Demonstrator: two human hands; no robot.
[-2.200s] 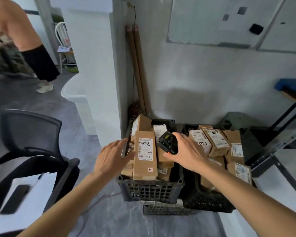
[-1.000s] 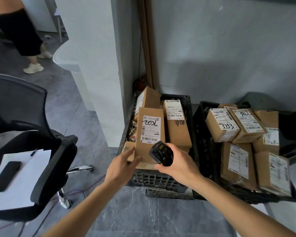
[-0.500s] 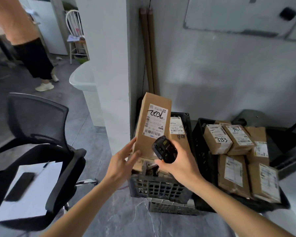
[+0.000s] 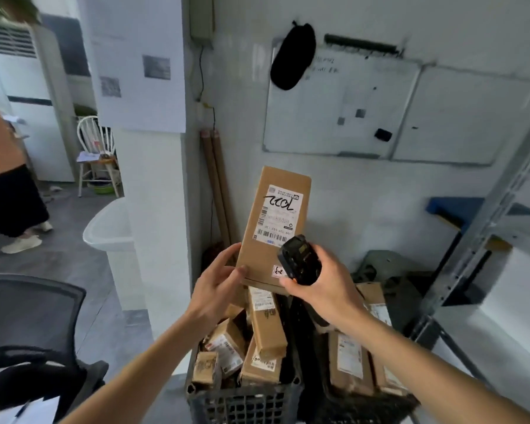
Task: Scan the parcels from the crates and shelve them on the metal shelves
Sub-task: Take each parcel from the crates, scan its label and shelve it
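- Gripping the lower left edge of a tall cardboard parcel [image 4: 274, 228] with the left hand [image 4: 218, 284], thumb pressing on the front face, fingers hidden behind it.
- Holding that parcel upright and slightly tilted, lifted above the crates, label with handwritten digits and barcode facing the camera.
- Grasping a black handheld scanner [image 4: 299, 260] in the right hand [image 4: 322, 289], fingers curling round its body, its head overlapping the parcel's lower right corner just below the barcode.
- Leaving the parcel's upper edge and right side free against the bare white wall [image 4: 364, 203].
- Sitting directly below: a dark slotted left crate [image 4: 245, 402] holding several smaller cardboard boxes [image 4: 266, 328], tilted and leaning on one another.
- Standing just beside it on the right: a second dark crate [image 4: 364, 405] with more labelled parcels [image 4: 349, 359] packed upright.
- Rising along the right edge of the view: a slanting grey upright of the metal shelf [image 4: 484, 240], near the right crate.
- Closing in on the left: a white pillar [image 4: 153, 209] just beside the left crate, two cardboard tubes [image 4: 218, 191] leaning in the corner behind.
- Crowding the lower left: a black mesh office chair [image 4: 34, 319].
- Opening beyond the pillar: grey floor [image 4: 62, 264], where another person [image 4: 6, 194] is standing well apart.
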